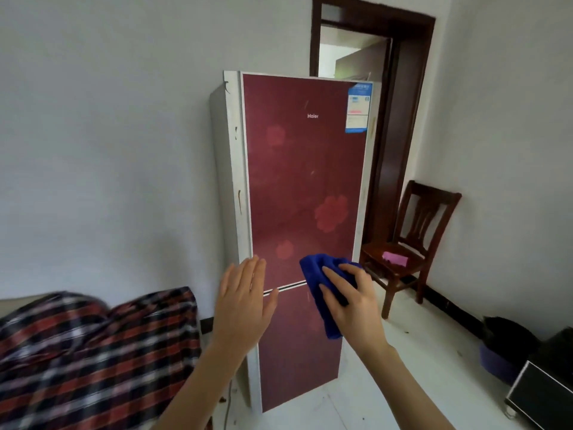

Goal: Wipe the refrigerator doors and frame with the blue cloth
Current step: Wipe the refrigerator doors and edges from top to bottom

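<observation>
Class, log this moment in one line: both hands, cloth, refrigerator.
left hand: open, raised near white frame edge | right hand: grips bunched blue cloth | cloth: by seam between dark red refrigerator doors

One refrigerator (231, 169) with two red doors: upper door (307, 169) and lower door (297, 361). One blue cloth (317, 274) at 5 o'clock. Two hands: left hand (242, 308), right hand (353, 302). One wooden chair (424, 218) at 3 o'clock, one pink item (395, 259) on its seat. One plaid blanket (93, 352) at 8 o'clock. One label (359, 107) at 1 o'clock. One doorway (415, 88) at 1 o'clock.
</observation>
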